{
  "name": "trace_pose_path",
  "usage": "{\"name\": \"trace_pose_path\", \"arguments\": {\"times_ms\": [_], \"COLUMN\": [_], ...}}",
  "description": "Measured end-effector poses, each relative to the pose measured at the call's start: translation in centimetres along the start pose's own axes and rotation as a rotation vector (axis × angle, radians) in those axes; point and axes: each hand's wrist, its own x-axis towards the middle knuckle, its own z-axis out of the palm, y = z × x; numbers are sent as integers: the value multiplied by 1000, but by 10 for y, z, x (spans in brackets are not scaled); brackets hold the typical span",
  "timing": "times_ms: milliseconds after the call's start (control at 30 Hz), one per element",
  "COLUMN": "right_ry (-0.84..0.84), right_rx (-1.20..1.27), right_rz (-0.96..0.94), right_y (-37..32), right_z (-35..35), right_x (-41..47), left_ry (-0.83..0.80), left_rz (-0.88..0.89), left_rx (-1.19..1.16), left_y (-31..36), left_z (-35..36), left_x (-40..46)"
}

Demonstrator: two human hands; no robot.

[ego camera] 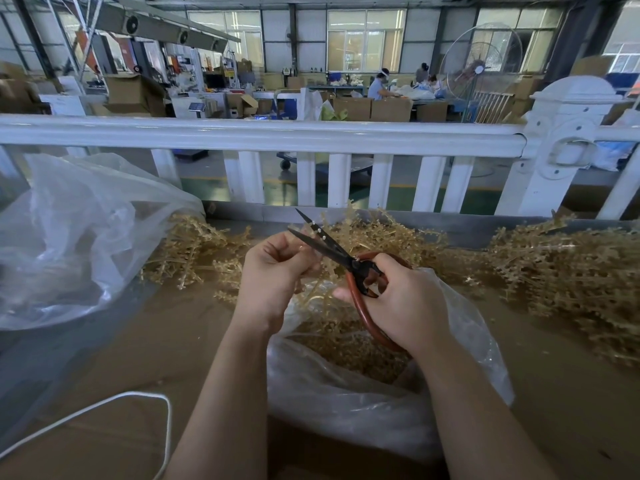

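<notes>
My right hand [398,303] grips the red-brown handles of a pair of black-bladed scissors [332,245], whose blades stand open and point up and to the left. My left hand [273,271] has its fingers curled round a thin yellowish plastic sprig [313,292], held right beside the blades. Below both hands lies an open clear plastic bag [363,403] with small cut yellowish pieces [346,344] inside.
Piles of yellowish plastic sprigs lie behind the hands [374,233], at the left [194,247] and at the right [571,282]. A large clear bag [76,237] sits at the left. A white cord [166,417] loops on the brown table [149,341]. A white railing [277,136] borders the far edge.
</notes>
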Motion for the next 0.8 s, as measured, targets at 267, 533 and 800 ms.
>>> {"name": "trace_pose_path", "arguments": {"times_ms": [267,533,800], "right_ry": [-20,-70,-22], "right_rx": [-9,43,28], "right_rz": [6,40,26], "right_y": [0,3,2], "right_z": [1,5,4], "right_x": [1,2,2], "left_ry": [-5,-33,-126], "left_rz": [-74,-111,-174], "left_rx": [-30,-82,-183], "left_y": [-4,-10,-12], "left_z": [1,6,8], "left_x": [1,0,-1]}}
